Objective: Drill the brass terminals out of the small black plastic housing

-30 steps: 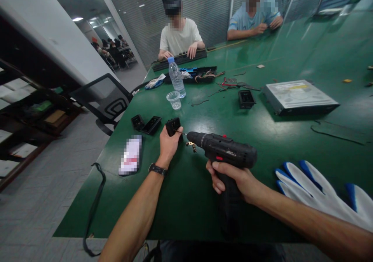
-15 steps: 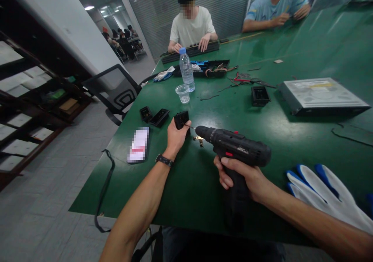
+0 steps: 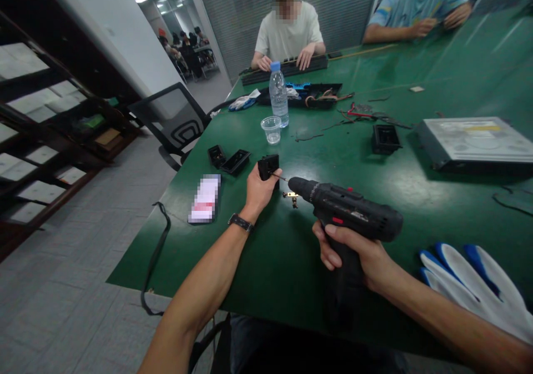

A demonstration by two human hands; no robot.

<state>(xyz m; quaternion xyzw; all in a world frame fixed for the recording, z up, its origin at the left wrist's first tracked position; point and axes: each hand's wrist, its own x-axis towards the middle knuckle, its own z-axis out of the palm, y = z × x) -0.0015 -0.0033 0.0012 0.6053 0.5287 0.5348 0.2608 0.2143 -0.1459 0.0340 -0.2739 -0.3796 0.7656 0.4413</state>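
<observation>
My left hand point(image 3: 261, 190) is closed around a small black plastic housing point(image 3: 267, 166), tilted up off the table. In my right hand point(image 3: 353, 247) is a black cordless drill point(image 3: 353, 210), gripped by its handle and pointing left. Its thin bit point(image 3: 282, 177) reaches to the housing; whether the tip sits in a screw or a hole cannot be made out. Just below the bit, small brass-coloured metal parts point(image 3: 292, 195) lie on the table. Left of the housing are two more black plastic housings, an open tray-like one point(image 3: 236, 162) and a smaller one point(image 3: 216, 156).
Around my hands on the green table point(image 3: 200, 268) are a phone point(image 3: 205, 198), a plastic cup point(image 3: 272, 131), a water bottle point(image 3: 278, 97), a black box point(image 3: 385, 139), a metal drive unit point(image 3: 478, 141) and white-blue gloves point(image 3: 470, 279). Two people sit across, one in a white shirt point(image 3: 287, 33).
The whole scene has shifted slightly right in view as the head turned. Both hands keep their holds, and the drill bit stays at the black housing.
</observation>
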